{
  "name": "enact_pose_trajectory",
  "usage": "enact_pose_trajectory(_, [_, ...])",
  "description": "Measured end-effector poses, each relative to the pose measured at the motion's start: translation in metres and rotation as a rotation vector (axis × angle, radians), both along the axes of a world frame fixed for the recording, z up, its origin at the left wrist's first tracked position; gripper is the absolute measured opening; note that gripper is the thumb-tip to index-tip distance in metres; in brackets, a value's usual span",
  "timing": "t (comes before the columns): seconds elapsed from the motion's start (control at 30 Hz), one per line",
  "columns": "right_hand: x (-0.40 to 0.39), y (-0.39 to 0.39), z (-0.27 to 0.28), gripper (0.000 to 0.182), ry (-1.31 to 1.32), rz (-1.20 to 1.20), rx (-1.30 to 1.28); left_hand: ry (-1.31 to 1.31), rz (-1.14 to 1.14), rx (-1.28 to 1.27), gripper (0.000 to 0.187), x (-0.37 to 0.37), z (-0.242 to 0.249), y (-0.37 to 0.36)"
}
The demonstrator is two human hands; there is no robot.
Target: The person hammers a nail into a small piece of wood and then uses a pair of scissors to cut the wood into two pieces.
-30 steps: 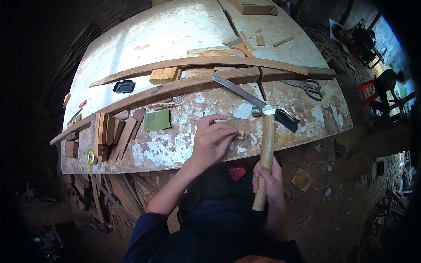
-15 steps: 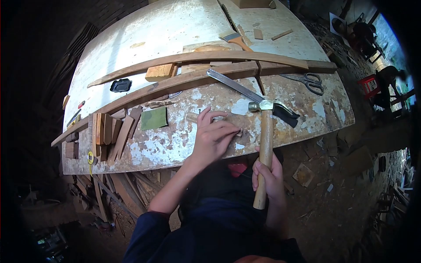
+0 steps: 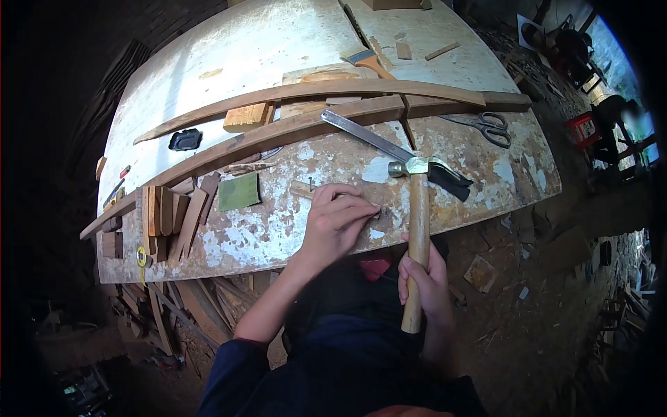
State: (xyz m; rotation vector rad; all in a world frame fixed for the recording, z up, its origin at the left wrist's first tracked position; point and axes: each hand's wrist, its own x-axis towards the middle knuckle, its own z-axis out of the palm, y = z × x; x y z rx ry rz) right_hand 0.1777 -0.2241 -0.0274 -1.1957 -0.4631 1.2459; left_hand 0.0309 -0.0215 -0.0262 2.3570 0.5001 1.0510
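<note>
My right hand (image 3: 425, 274) is wrapped round the wooden handle of a claw hammer (image 3: 419, 222), whose metal head points away from me over the bench. Fingers pinched together, my left hand (image 3: 337, 226) is low over the worktop near the front edge. Whatever lies between its fingertips is too small to make out. A small wooden strip (image 3: 300, 188) shows just beyond that hand, partly hidden by it. Close to the knuckles, a dark nail (image 3: 311, 184) stands upright at the strip.
Long curved wooden pieces (image 3: 306, 89) cross the worn bench (image 3: 236, 247). A metal ruler-like bar (image 3: 365, 134) and scissors (image 3: 492, 128) lie beyond the hammer. To the left are wood blocks (image 3: 161, 212), green sandpaper (image 3: 239, 192), a tape measure (image 3: 142, 257) and a black tray (image 3: 185, 140).
The raised fingers of my left hand have lowered and drawn together, and the upright nail now shows. My right hand keeps its hold on the hammer. The view has shifted slightly.
</note>
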Motion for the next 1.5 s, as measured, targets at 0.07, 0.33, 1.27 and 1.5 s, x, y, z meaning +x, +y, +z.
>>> enact_pose_trajectory(0.07, [0.003, 0.002, 0.000, 0.051, 0.008, 0.005, 0.007, -0.008, -0.011, -0.007, 0.028, 0.000, -0.002, 0.002])
enact_pose_trajectory(0.33, [0.000, 0.000, 0.000, 0.050, -0.003, 0.004, 0.000, -0.030, -0.002, 0.016, 0.021, 0.003, 0.005, -0.003])
enact_pose_trajectory(1.27, [-0.012, -0.027, 0.046, 0.065, -0.095, -0.122, 0.239, -0.064, 0.008, -0.089, 0.017, 0.008, 0.002, -0.005])
enact_pose_trajectory(1.5, [-0.016, -0.029, 0.062, 0.059, -0.100, 0.071, -0.105, -0.074, 0.060, -0.056, 0.054, 0.008, -0.004, -0.008])
